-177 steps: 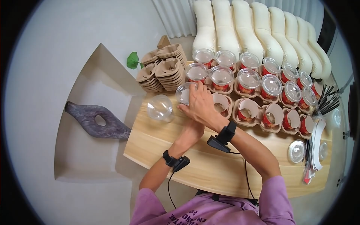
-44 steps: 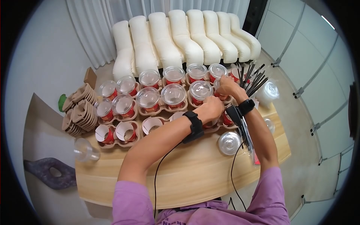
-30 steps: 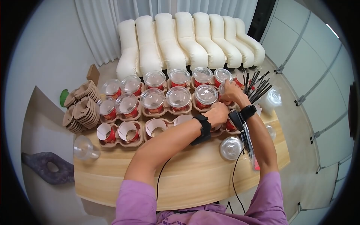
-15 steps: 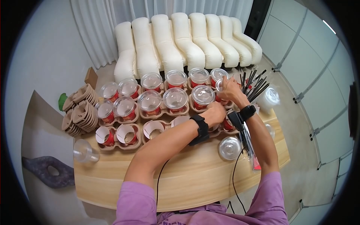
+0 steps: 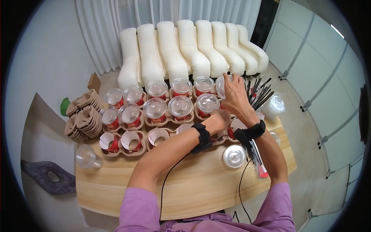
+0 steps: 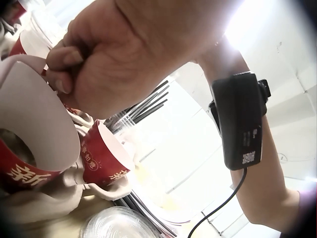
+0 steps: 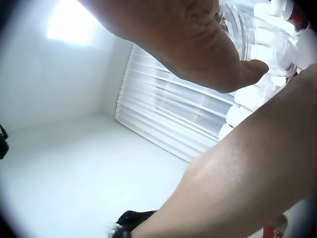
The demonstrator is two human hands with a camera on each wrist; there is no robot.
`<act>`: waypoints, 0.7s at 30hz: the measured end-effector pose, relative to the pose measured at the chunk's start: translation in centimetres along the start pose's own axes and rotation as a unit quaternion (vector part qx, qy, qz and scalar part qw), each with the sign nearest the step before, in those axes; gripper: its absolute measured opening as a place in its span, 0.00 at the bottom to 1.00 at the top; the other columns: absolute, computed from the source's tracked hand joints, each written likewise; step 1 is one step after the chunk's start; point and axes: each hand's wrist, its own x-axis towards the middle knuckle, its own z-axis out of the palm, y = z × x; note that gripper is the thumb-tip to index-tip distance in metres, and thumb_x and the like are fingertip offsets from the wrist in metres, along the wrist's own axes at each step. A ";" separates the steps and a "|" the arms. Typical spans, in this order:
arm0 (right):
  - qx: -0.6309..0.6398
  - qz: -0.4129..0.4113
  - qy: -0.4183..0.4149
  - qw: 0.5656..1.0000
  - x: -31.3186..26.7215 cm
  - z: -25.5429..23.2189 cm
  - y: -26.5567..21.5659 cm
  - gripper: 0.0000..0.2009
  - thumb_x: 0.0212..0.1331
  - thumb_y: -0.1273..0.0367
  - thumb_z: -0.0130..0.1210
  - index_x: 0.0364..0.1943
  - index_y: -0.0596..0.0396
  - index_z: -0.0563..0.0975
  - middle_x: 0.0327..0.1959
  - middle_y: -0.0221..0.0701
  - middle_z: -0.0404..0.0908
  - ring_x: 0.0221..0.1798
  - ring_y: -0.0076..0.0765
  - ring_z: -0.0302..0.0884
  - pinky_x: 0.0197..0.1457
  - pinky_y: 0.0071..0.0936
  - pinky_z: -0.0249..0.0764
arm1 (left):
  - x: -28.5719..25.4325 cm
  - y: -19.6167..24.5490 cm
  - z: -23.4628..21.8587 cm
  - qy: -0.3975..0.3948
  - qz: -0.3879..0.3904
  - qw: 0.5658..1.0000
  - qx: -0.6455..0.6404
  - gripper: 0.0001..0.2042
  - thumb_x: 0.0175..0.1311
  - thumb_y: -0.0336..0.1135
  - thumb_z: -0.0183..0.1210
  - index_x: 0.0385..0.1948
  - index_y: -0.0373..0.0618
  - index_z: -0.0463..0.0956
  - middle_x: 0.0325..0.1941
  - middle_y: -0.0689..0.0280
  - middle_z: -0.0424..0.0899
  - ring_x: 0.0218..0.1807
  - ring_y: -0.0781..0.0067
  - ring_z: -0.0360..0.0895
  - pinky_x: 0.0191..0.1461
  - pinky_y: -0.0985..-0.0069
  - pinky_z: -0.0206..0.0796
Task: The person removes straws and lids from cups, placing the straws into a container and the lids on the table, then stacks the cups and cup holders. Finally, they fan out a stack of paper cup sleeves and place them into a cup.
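Note:
My right hand (image 5: 236,94) is raised over the right end of the cup rows, fingers and thumb round a clear plastic piece (image 5: 221,86). In the right wrist view, the right hand (image 7: 198,42) has its thumb against the clear ridged plastic (image 7: 242,32). My left hand (image 5: 219,119) is low beside a domed clear lid (image 5: 208,103) on a red cup. The left wrist view shows the left hand (image 6: 111,59) with curled fingers, nothing visible in them, near a red cup with a white paper collar (image 6: 42,111). Its thumb is hidden.
Lidded red cups stand in cardboard carriers, with paper-collared cups (image 5: 131,140) in front. Stacked carriers (image 5: 88,118) and clear cups (image 5: 89,156) are at left. Black straws (image 5: 262,92), a wrapped clear stack (image 5: 275,105) and clear lids (image 5: 234,156) are at right.
My right hand has risen from the second row, with its fingers spread more widely round the clear plastic. The left hand has shifted slightly left, and the head view has tilted slightly.

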 end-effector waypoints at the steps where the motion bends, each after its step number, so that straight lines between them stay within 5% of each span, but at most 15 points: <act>1: -0.001 -0.016 0.034 0.999 -0.1 -0.6 -0.4 0.42 0.30 0.77 0.62 0.62 0.67 0.65 0.51 0.56 0.67 0.58 0.62 0.64 0.66 0.47 0.61 | -0.4 0.0 -0.2 0.007 0.016 0.999 0.033 0.09 0.60 0.33 0.60 0.37 0.42 0.86 0.45 0.57 0.87 0.48 0.62 0.86 0.45 0.69 0.77; 5: 0.002 -0.011 0.069 0.998 -1.3 -4.5 -1.4 0.42 0.33 0.77 0.60 0.64 0.66 0.63 0.56 0.59 0.66 0.62 0.65 0.62 0.70 0.49 0.58 | -4.4 0.1 -2.2 0.078 0.083 0.992 0.046 0.05 0.52 0.28 0.63 0.29 0.41 0.85 0.31 0.53 0.86 0.37 0.56 0.87 0.38 0.65 0.78; 7: 0.043 0.019 0.085 0.995 -2.4 -6.4 -1.7 0.41 0.41 0.75 0.62 0.67 0.62 0.61 0.62 0.60 0.63 0.68 0.66 0.60 0.73 0.48 0.57 | -6.8 -0.2 -2.9 0.106 0.050 0.993 -0.022 0.03 0.49 0.26 0.62 0.23 0.40 0.84 0.24 0.53 0.84 0.32 0.54 0.86 0.35 0.63 0.77; 9: 0.062 0.034 0.104 0.992 -3.8 -7.7 -2.0 0.40 0.45 0.72 0.62 0.68 0.61 0.61 0.62 0.56 0.65 0.68 0.62 0.61 0.73 0.47 0.58 | -10.5 0.0 -6.4 0.045 0.016 0.998 -0.050 0.09 0.53 0.29 0.64 0.32 0.33 0.80 0.34 0.47 0.83 0.34 0.49 0.84 0.36 0.61 0.76; 11: 0.188 0.017 0.075 0.979 -5.4 -9.2 -2.3 0.38 0.50 0.67 0.62 0.67 0.66 0.60 0.61 0.57 0.65 0.65 0.62 0.62 0.71 0.44 0.60 | -12.7 0.9 -7.7 0.182 -0.095 0.967 -0.151 0.24 0.57 0.39 0.67 0.51 0.32 0.72 0.47 0.43 0.80 0.45 0.47 0.82 0.45 0.59 0.75; 12: 0.195 0.022 0.068 0.978 -6.3 -9.7 -2.6 0.38 0.51 0.66 0.63 0.67 0.66 0.60 0.60 0.55 0.68 0.64 0.57 0.66 0.69 0.42 0.62 | -13.3 0.9 -7.8 0.175 -0.093 0.969 -0.150 0.24 0.57 0.39 0.67 0.51 0.32 0.72 0.47 0.43 0.80 0.45 0.47 0.82 0.45 0.59 0.75; 14: 0.253 0.043 0.037 0.966 -8.0 -9.9 -3.4 0.39 0.52 0.65 0.63 0.67 0.67 0.60 0.60 0.55 0.69 0.62 0.57 0.69 0.67 0.42 0.64 | -14.3 0.8 -7.8 0.405 0.014 0.906 -0.121 0.42 0.56 0.49 0.69 0.65 0.34 0.57 0.57 0.41 0.74 0.55 0.43 0.77 0.57 0.56 0.70; 16: 0.374 0.046 -0.002 0.926 -9.4 -9.7 -4.5 0.37 0.56 0.62 0.63 0.67 0.67 0.61 0.59 0.56 0.73 0.58 0.58 0.74 0.63 0.42 0.69 | -14.0 1.4 -5.8 0.389 0.039 0.905 -0.164 0.46 0.54 0.50 0.71 0.67 0.34 0.54 0.56 0.42 0.75 0.56 0.43 0.76 0.59 0.55 0.68; 19: 0.378 0.078 -0.023 0.922 -11.8 -8.5 -5.1 0.34 0.61 0.58 0.59 0.65 0.67 0.65 0.55 0.56 0.76 0.57 0.58 0.76 0.61 0.42 0.70 | -14.6 2.4 -4.3 0.325 0.066 0.897 -0.291 0.49 0.53 0.49 0.72 0.70 0.31 0.51 0.54 0.45 0.76 0.54 0.46 0.76 0.58 0.58 0.69; 21: 0.374 0.085 -0.030 0.923 -12.9 -9.1 -5.4 0.32 0.66 0.52 0.54 0.62 0.68 0.68 0.50 0.57 0.79 0.57 0.57 0.77 0.61 0.43 0.69 | -15.4 3.1 -4.0 0.199 0.013 0.897 -0.395 0.46 0.54 0.46 0.72 0.69 0.33 0.53 0.56 0.45 0.75 0.54 0.50 0.77 0.55 0.62 0.71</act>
